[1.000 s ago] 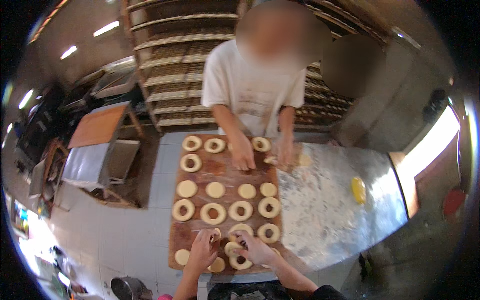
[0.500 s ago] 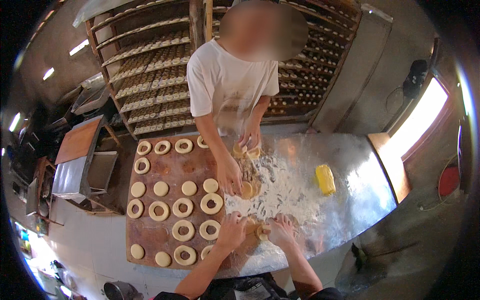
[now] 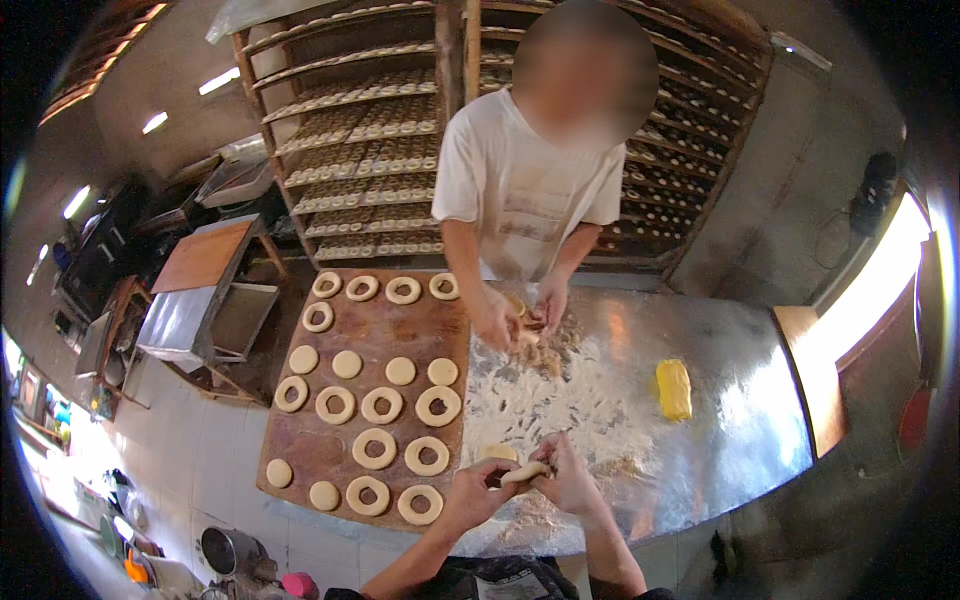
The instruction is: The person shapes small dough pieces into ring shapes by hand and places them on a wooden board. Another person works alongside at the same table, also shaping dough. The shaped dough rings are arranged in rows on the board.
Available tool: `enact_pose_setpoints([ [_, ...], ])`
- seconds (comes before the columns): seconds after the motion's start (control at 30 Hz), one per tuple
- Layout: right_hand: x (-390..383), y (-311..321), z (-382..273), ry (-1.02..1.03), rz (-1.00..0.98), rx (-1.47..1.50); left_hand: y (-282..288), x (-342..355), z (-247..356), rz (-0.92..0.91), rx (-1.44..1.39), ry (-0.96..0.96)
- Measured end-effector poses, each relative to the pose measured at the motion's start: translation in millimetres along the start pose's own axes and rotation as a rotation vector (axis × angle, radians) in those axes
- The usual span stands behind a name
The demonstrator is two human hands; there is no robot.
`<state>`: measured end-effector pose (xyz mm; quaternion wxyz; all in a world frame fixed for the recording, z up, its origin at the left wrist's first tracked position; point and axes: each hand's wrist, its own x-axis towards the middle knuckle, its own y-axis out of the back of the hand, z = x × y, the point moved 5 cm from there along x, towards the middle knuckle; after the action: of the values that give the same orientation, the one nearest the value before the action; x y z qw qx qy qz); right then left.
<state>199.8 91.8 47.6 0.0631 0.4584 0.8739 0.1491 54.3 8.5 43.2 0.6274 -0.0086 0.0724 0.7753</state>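
Between my two hands, a piece of dough (image 3: 524, 472) is held up over the floured near edge of the table; it looks like a ring seen at a slant. My left hand (image 3: 474, 497) pinches its left side, and the curled fingers of my right hand (image 3: 572, 483) grip the right side. Just beyond lies another pale dough piece (image 3: 497, 453), partly behind my fingers. To the left, a brown wooden board (image 3: 330, 425) carries dough rings (image 3: 374, 449) and flat dough discs (image 3: 401, 371) in loose rows.
Across the table a co-worker in a white shirt (image 3: 530, 200) handles dough with both hands (image 3: 505, 320). Flour covers the middle of the metal table (image 3: 725, 385). A yellow block (image 3: 674, 390) sits at the right. Tall racks of dough trays (image 3: 370, 135) stand behind.
My hands have lifted a dough piece off the table and now hold it between them. The co-worker's hands have drawn together around dough. My view has shifted, moving the scene rightward.
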Motion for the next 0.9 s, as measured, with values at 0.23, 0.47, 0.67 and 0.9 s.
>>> enact_pose_setpoints([
  [0.23, 39.2, -64.7, -4.1, 0.065, -0.089, 0.072, 42.5, -6.4, 12.5, 0.404, 0.492, -0.477],
  [0.47, 39.8, -120.8, -16.0, -0.3, -0.183, 1.138, 85.7, -19.8, -24.0, 0.223, -0.531, -0.279],
  [0.67, 59.8, -186.5, -66.6, 0.008, -0.286, 0.414, 157.0, -46.0, -14.6, 0.55, 0.148, -0.337],
  [0.9, 71.8, -251.5, -90.6, 0.147, -0.41, 1.006, 215.2, -47.0, -28.4, 0.397, 0.301, -0.207],
])
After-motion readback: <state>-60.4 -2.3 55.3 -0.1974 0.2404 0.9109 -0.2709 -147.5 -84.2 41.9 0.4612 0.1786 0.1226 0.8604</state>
